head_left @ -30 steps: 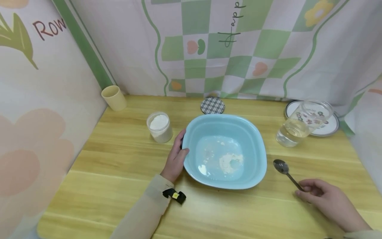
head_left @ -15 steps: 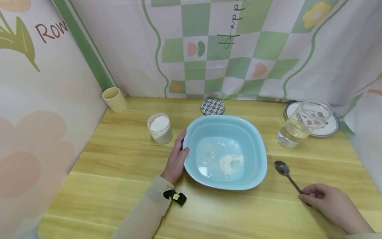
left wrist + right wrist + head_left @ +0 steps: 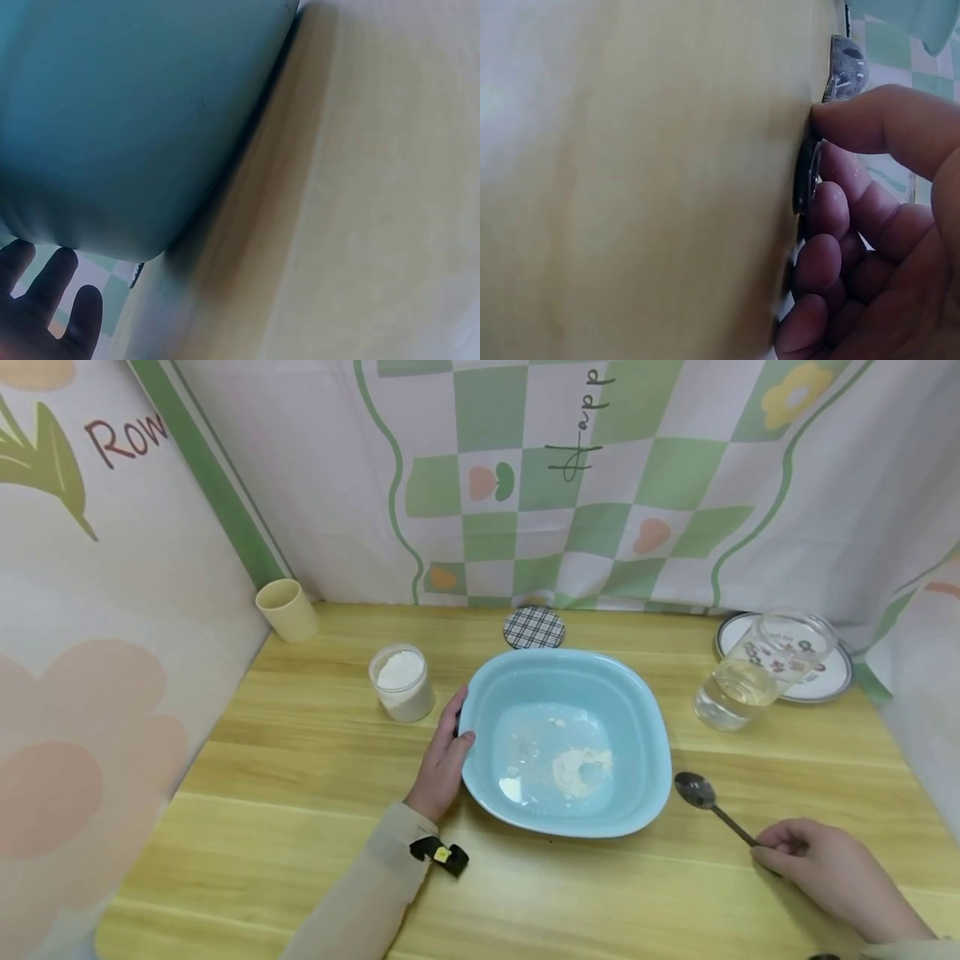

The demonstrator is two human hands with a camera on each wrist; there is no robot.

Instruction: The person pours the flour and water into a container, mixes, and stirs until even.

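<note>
A light blue basin (image 3: pixel 566 739) stands mid-table with white powder and a little clear liquid on its bottom. My left hand (image 3: pixel 441 768) holds its left rim, thumb at the top edge and fingers along the outside. In the left wrist view, fingertips (image 3: pixel 64 262) touch the underside of the basin wall (image 3: pixel 127 135). To the right of the basin, a dark metal spoon (image 3: pixel 696 790) lies on the table. My right hand (image 3: pixel 832 872) pinches the end of its handle between thumb and fingers. In the right wrist view the spoon (image 3: pixel 845 67) shows partly behind the thumb.
A jar of white powder (image 3: pixel 402 685) stands left of the basin, a yellow cup (image 3: pixel 288 612) at the back left. Behind the basin lies a checked coaster (image 3: pixel 534 627). A glass of clear liquid (image 3: pixel 733 695) stands at the right, before a patterned plate (image 3: pixel 825 681).
The spoon's bowl has swung slightly left and nearer to me, after the right hand shifted a little right. The left hand and basin have stayed put.
</note>
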